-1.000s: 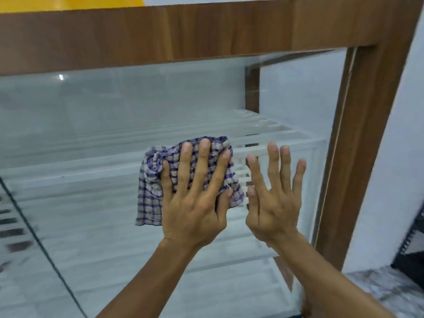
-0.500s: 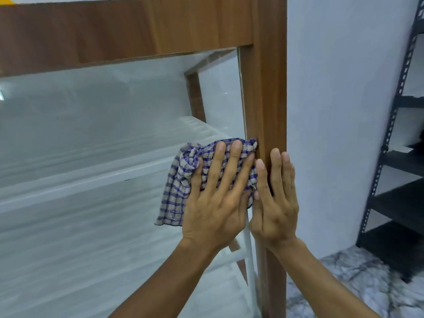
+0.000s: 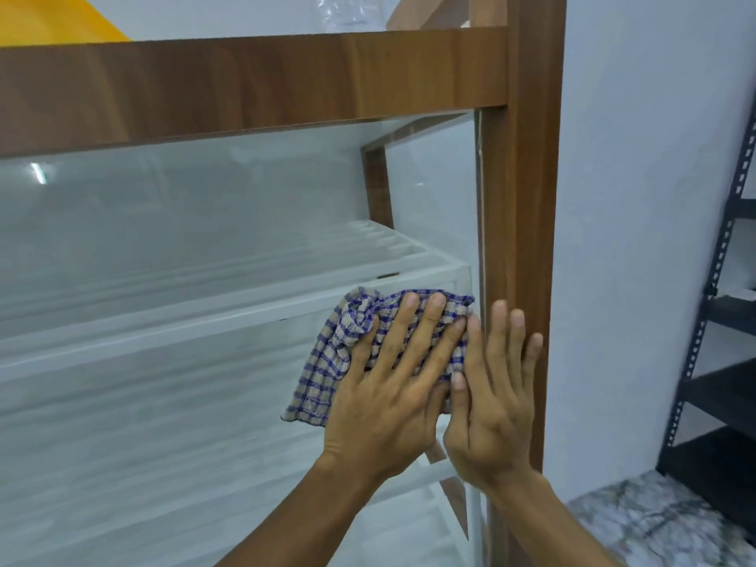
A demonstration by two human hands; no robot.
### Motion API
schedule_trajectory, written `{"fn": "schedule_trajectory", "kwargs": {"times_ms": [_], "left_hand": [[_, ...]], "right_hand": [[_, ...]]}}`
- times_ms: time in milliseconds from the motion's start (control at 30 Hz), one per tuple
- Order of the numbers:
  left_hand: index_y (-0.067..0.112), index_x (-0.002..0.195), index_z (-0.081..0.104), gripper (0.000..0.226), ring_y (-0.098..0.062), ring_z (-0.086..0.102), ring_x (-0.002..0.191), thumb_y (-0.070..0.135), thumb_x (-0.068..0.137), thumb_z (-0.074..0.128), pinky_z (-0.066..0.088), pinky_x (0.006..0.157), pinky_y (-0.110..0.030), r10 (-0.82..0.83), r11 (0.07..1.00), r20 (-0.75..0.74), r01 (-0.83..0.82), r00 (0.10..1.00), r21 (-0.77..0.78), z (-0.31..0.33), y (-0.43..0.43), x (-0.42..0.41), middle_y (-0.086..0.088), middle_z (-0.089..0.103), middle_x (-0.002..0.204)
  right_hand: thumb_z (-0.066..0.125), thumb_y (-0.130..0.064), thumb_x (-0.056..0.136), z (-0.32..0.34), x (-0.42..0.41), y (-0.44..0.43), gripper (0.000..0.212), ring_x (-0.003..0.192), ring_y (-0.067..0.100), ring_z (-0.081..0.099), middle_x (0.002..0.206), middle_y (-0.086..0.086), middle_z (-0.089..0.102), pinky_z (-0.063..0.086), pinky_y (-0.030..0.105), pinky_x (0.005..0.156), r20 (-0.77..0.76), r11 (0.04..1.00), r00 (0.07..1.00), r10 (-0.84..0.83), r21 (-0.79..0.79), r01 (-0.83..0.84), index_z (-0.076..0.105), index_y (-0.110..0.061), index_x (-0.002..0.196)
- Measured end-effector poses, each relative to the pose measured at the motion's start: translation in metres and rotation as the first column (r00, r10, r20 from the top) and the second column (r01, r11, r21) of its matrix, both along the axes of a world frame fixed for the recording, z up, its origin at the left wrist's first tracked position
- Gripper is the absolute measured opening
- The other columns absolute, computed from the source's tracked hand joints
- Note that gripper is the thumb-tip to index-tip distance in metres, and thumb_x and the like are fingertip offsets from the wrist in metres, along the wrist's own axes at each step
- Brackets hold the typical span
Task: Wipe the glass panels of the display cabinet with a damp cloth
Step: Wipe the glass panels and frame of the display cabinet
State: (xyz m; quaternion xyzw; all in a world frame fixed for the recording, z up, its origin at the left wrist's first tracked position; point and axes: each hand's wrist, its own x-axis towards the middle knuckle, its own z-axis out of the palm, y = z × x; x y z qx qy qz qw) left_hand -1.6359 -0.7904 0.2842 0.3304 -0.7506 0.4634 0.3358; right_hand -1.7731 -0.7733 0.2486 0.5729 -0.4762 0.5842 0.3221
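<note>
since the cloth sits at the panel's right edge, the step in hand looks like finishing the stroke into the corner by the frame. going left to right: the glass panel (image 3: 172,247) fills the left and centre of the frame, with white shelves (image 3: 229,304) behind it and a light reflection at upper left. a wooden top rail (image 3: 253,79) crosses the upper part. a yellow object (image 3: 49,18) shows in the upper left corner, too cropped to name.

lower centre, the checked cloth (image 3: 327,370) is pressed flat on the glass, blue and beige, bunched at its upper left, lower corner hanging free. the left hand (image 3: 388,394) lies on it palm down, fingers straight and slightly spread, pinning it rather than gripping. just right of it, the right hand (image 3: 491,403) is flat and holds nothing, fingers close together, lying over the glass edge and the wooden post (image 3: 527,198); the two hands touch at the thumb side. whether the right palm bears on glass or wood is hard to tell.

to do it well: keep even palm pressure, run the cloth's edge tight along the post seam top to bottom, overlap strokes, refold the bunched part for a clean face. right hand should only steady, or it may leave fingerprints on the glass.

far right: white wall (image 3: 638,239), dark metal rack (image 3: 720,321), marbled floor (image 3: 654,525).
</note>
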Motion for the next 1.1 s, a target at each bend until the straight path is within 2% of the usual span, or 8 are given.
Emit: {"fn": "schedule_trajectory", "kwargs": {"times_ms": [133,233,567,700,867,967,1000,1100], "left_hand": [[0.021,0.163,0.026,0.063,-0.027,0.006,0.160,0.045,0.106,0.038,-0.005,0.129,-0.049,0.036,0.999,-0.016,-0.036,0.999,-0.011,-0.010,0.003,0.038,-0.007,0.017,0.172],[0.022,0.162,0.029,0.064,-0.027,0.006,0.160,0.046,0.104,0.041,-0.004,0.129,-0.050,0.053,0.998,-0.035,-0.053,0.998,-0.021,-0.014,0.007,0.076,-0.008,0.017,0.171],[0.022,0.163,0.027,0.064,-0.030,0.006,0.160,0.047,0.104,0.035,0.002,0.128,-0.057,0.124,0.988,-0.192,-0.139,0.973,-0.066,-0.021,0.017,0.230,-0.010,0.015,0.172],[0.023,0.163,0.024,0.066,-0.027,0.001,0.160,0.051,0.104,0.033,0.000,0.128,-0.057,0.145,0.983,-0.275,-0.169,0.951,-0.069,-0.025,0.021,0.294,-0.007,0.011,0.173],[0.030,0.164,0.018,0.067,-0.017,-0.006,0.160,0.055,0.103,0.029,-0.002,0.128,-0.052,0.096,0.980,-0.426,-0.159,0.900,-0.117,-0.043,0.018,0.368,0.004,0.004,0.174],[0.036,0.164,0.013,0.066,-0.013,-0.010,0.159,0.056,0.103,0.026,-0.005,0.127,-0.049,0.066,0.980,-0.536,-0.155,0.842,-0.122,-0.077,0.020,0.374,0.009,0.001,0.174],[0.037,0.164,0.011,0.065,-0.013,-0.010,0.159,0.057,0.104,0.025,-0.006,0.127,-0.048,0.071,0.980,-0.519,-0.156,0.852,-0.122,-0.092,0.021,0.368,0.009,-0.001,0.174],[0.041,0.163,0.009,0.066,-0.015,-0.012,0.159,0.062,0.102,0.023,-0.006,0.127,-0.048,0.119,0.979,-0.277,-0.159,0.953,-0.125,-0.110,0.017,0.346,0.007,-0.003,0.173]], "right_hand": [[0.025,-0.019,0.109,-0.013,0.038,-0.009,0.051,0.156,0.033,0.017,0.163,0.019,0.028,0.013,0.051,0.128,-0.024,0.987,0.987,0.158,-0.017,-0.159,0.025,0.006,0.152],[0.022,-0.021,0.108,-0.019,0.073,-0.014,0.052,0.156,0.036,0.018,0.164,0.020,0.024,0.011,0.056,0.127,-0.043,0.973,0.972,0.231,-0.018,-0.232,0.020,0.004,0.154],[0.027,-0.025,0.104,-0.001,0.217,-0.007,0.059,0.158,0.031,0.008,0.169,0.014,0.016,0.003,0.064,0.124,-0.225,0.977,0.954,0.201,-0.027,-0.212,0.024,-0.005,0.159],[0.023,-0.036,0.105,0.004,0.264,-0.010,0.060,0.159,0.030,-0.002,0.171,0.012,0.005,-0.004,0.066,0.123,-0.327,0.986,0.934,0.147,-0.023,-0.163,0.019,-0.017,0.162],[0.026,-0.034,0.102,-0.008,0.290,-0.022,0.067,0.158,0.029,-0.005,0.171,0.013,-0.001,-0.001,0.070,0.121,-0.339,0.995,0.941,0.010,-0.093,-0.044,0.011,-0.009,0.162],[0.021,-0.036,0.103,-0.013,0.292,-0.024,0.066,0.158,0.027,-0.009,0.171,0.011,-0.004,-0.005,0.068,0.122,-0.354,0.996,0.935,-0.012,-0.089,-0.021,0.007,-0.011,0.162],[0.017,-0.039,0.103,-0.014,0.290,-0.022,0.066,0.158,0.025,-0.013,0.170,0.009,-0.008,-0.008,0.065,0.122,-0.365,0.997,0.931,-0.007,-0.076,-0.023,0.004,-0.013,0.162],[0.004,-0.048,0.100,-0.018,0.283,-0.017,0.069,0.155,0.022,-0.023,0.168,0.006,-0.020,-0.016,0.060,0.122,-0.405,0.999,0.914,-0.003,-0.048,-0.018,-0.008,-0.018,0.161]]}}
